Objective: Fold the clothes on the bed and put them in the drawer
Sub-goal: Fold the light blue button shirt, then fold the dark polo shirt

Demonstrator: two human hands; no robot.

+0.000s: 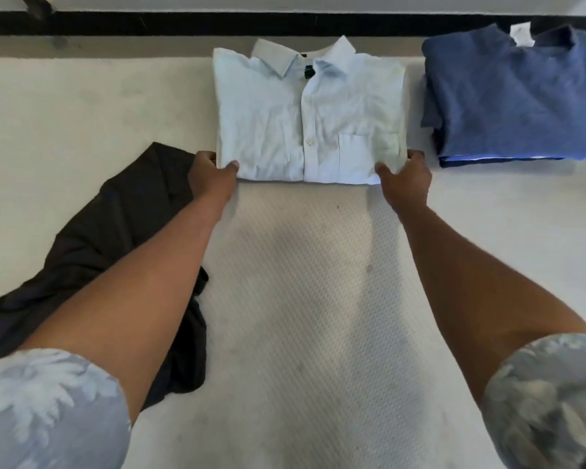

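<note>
From where I sit, the pale blue button-up dress shirt [305, 116] looks fully folded: a neat rectangle, collar up, lying at 12 o'clock on the white quilted mattress of the bed [295, 299]. My left grip [214, 174] pinches its near left corner, thumb on top and fingers tucked under. My right grip [405, 177] grasps the near right corner the same way. Both are clenched on the shirt's lower edge, which rests on the mattress.

At 2 o'clock, apart from the shirt, sits a stack of folded clothes topped by a blue knit sweater [515, 96], so I judge that part of the folding done. At 8 o'clock a dark brown garment [109, 252] lies crumpled and unfolded, partly under my left forearm; it looks to be the only piece left to fold here.

No drawer is in view, and nothing visible has been put away. I'd put the task at past halfway on folding, with the whole putting-away stage to come.
</note>
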